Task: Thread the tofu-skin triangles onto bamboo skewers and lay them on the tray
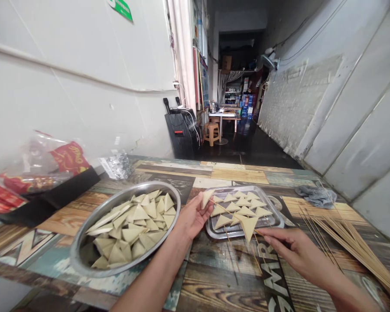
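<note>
Clock face centred on the tray, twelve o'clock away from the person.

Item: metal tray [281, 223], at centre; pale triangles [246, 211] laid out in it.
Item: left hand [193, 216], nine o'clock; fingertips pinched on one pale triangular piece [207, 198]. Whether the skewer enters this piece, I cannot tell.
Item: right hand [294, 245], four o'clock; thumb and fingers closed on a thin skewer [224, 207], which slants up toward the left hand.
Item: threaded triangle [248, 229], on that skewer, at the tray's near edge, six o'clock.
Item: metal basin [177, 195], nine o'clock, heaped with similar triangles.
Item: bundle of loose skewers [360, 251], four o'clock.
Item: crumpled grey plastic [316, 196], three o'clock.
</note>
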The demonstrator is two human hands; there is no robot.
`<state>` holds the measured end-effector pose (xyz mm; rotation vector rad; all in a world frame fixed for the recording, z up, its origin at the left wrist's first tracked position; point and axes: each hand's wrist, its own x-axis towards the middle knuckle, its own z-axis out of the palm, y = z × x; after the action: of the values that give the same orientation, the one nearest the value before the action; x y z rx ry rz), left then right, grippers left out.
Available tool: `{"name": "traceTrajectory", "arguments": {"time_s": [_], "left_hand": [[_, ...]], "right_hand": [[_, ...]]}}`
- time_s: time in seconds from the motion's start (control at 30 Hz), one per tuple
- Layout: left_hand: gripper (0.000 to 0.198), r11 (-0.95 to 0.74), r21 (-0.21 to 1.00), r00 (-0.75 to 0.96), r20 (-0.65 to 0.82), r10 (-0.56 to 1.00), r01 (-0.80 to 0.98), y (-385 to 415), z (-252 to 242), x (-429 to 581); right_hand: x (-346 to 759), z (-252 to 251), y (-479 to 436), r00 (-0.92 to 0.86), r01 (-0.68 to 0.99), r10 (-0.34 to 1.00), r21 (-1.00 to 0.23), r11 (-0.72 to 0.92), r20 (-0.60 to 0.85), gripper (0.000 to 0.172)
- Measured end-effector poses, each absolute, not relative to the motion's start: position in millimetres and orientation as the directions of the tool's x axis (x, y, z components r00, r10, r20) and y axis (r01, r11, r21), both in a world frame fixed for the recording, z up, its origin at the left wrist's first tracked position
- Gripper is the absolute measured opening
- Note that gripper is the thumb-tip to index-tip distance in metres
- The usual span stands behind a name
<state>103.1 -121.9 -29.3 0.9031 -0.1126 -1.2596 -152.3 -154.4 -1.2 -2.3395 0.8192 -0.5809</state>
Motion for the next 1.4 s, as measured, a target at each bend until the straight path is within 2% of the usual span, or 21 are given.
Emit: {"name": "traceTrajectory", "arguments": {"time_s": [0.2,0.6,1.4], "left_hand": [[0.017,0.0,0.624,0.343,-0.43,-0.835,0.782,-122,-30,103],[0.021,-0.05,0.57,0.266,-0.458,-0.848,0.82,-123,-32,105],[0.019,-0.122,0.574,0.182,-0.442,-0.878,0.81,-118,-34,86]], "right_hand": [[-148,-4,-152,0.689,-0.398,-0.679,-0.65,-0.647,0.254,0.025],[-146,-9,-149,0.672,-0.404,-0.692,-0.652,-0.641,0.264,0.026],[-136,-23,-145,0.68,-0.425,-0.683,-0.615,-0.664,0.267,0.028]]}}
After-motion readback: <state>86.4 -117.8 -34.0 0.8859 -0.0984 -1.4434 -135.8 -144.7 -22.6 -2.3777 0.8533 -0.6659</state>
